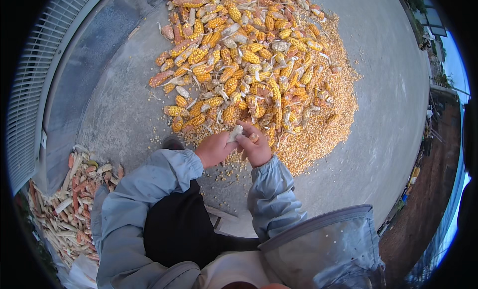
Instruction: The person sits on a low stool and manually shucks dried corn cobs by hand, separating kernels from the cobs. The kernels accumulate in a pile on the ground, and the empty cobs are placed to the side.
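Note:
Both hands meet at the near edge of a heap of corn cobs (250,57). My left hand (214,149) grips a pale, whitish corn cob (235,133), which points up between the two hands. Against that cob's right side, my right hand (255,145) presses its thumb, and a short yellow-orange cob piece (254,138) sits among its curled fingers. Many cobs in the heap still bear yellow kernels, and some have dry husk on them. Loose kernels (313,147) lie spread on the heap's right side and below the hands.
Stripped cobs (71,214) form a pile at the lower left. A white slatted panel (48,54) stands at the far left. The heap rests on a grey concrete floor (381,84). My shoe (172,142) is close to the heap's near left edge.

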`<state>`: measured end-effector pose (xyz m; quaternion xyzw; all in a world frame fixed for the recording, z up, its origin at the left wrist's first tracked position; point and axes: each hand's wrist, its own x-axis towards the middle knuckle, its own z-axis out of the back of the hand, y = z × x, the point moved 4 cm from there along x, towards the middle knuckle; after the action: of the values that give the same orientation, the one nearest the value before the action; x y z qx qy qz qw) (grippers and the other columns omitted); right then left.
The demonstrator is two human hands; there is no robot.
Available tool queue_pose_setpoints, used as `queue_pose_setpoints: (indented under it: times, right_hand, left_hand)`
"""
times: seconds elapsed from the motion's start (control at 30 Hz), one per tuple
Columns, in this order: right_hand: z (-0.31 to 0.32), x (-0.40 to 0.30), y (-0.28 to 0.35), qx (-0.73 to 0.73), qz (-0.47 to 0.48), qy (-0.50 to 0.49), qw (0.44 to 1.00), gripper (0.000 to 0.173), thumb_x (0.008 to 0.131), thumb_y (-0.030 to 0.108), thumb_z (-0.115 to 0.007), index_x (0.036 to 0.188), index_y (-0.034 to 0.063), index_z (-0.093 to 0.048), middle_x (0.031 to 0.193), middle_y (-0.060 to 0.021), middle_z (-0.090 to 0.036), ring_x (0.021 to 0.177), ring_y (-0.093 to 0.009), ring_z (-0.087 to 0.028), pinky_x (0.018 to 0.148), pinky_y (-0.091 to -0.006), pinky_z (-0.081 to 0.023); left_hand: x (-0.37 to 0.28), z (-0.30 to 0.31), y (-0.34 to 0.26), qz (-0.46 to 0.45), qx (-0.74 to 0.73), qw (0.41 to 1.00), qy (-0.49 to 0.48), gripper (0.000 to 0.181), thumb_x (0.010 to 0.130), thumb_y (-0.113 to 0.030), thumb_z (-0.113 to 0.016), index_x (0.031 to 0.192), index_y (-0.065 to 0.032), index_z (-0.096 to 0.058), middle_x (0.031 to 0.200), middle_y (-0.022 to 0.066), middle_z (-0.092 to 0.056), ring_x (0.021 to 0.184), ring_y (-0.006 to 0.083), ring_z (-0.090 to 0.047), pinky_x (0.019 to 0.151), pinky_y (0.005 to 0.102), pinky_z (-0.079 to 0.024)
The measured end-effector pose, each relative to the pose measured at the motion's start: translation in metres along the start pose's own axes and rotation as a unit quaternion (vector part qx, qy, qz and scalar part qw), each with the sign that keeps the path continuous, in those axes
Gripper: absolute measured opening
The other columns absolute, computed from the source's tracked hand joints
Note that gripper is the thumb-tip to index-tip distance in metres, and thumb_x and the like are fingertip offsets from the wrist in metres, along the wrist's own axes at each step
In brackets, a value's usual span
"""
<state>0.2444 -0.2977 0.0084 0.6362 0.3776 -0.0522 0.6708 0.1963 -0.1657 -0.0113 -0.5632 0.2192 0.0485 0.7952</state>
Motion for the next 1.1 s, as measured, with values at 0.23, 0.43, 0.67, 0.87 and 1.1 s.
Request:
queue_pose_setpoints:
  times: [0.23,0.43,0.67,0.87,1.1]
  right_hand:
    - [-0.002,0.007,-0.003,0.031,0.023,-0.030,0.999,0.042,0.080,0.000,-0.052,0.122,-0.0022,-0.050,0.092,-0.0058,-0.062,0.069,-0.010,-0.056,0.060,-0.0227,-0.046]
    - [-0.016,-0.001,0.009,-0.007,0.081,0.010,0.997,0.048,0.079,-0.001,-0.052,0.126,-0.0007,-0.046,0.103,-0.0083,-0.061,0.089,-0.014,-0.059,0.077,-0.0258,-0.048]
    - [-0.015,-0.002,0.010,0.066,0.032,0.007,0.997,0.041,0.082,-0.003,-0.047,0.123,0.0014,-0.050,0.093,-0.0086,-0.062,0.080,-0.013,-0.059,0.065,-0.0211,-0.048]
    - [-0.017,-0.010,0.022,0.107,0.025,0.005,0.994,0.035,0.085,0.004,-0.054,0.120,0.0018,-0.051,0.073,-0.0031,-0.055,0.057,-0.008,-0.051,0.045,-0.0194,-0.041]
    - [-0.018,-0.010,0.031,0.075,0.017,-0.009,0.997,0.032,0.086,0.005,-0.050,0.118,-0.0004,-0.051,0.069,-0.0046,-0.058,0.051,-0.008,-0.051,0.044,-0.0197,-0.041]
  left_hand:
    - [-0.002,0.007,-0.013,-0.020,0.080,0.996,-0.021,0.030,0.085,-0.031,-0.057,0.088,-0.0014,-0.052,0.075,0.0211,-0.060,0.072,0.0414,-0.057,0.060,0.0480,-0.044]
    - [-0.004,0.013,-0.013,-0.062,0.027,0.997,-0.028,0.030,0.085,-0.030,-0.056,0.093,-0.0012,-0.051,0.079,0.0215,-0.060,0.075,0.0412,-0.058,0.061,0.0470,-0.044]
    - [-0.006,0.004,0.000,0.068,-0.290,0.940,0.167,0.027,0.089,-0.031,-0.053,0.089,-0.0038,-0.050,0.059,0.0050,-0.048,0.052,0.0237,-0.050,0.055,0.0369,-0.044]
    - [-0.013,0.005,-0.002,0.086,-0.625,0.704,0.327,0.029,0.095,-0.031,-0.045,0.087,-0.0035,-0.049,0.066,0.0004,-0.044,0.058,0.0116,-0.046,0.056,0.0276,-0.042]
    - [-0.011,0.018,-0.009,-0.054,-0.261,0.961,0.071,0.029,0.097,-0.028,-0.040,0.095,-0.0034,-0.054,0.070,0.0043,-0.050,0.064,0.0146,-0.051,0.059,0.0285,-0.042]
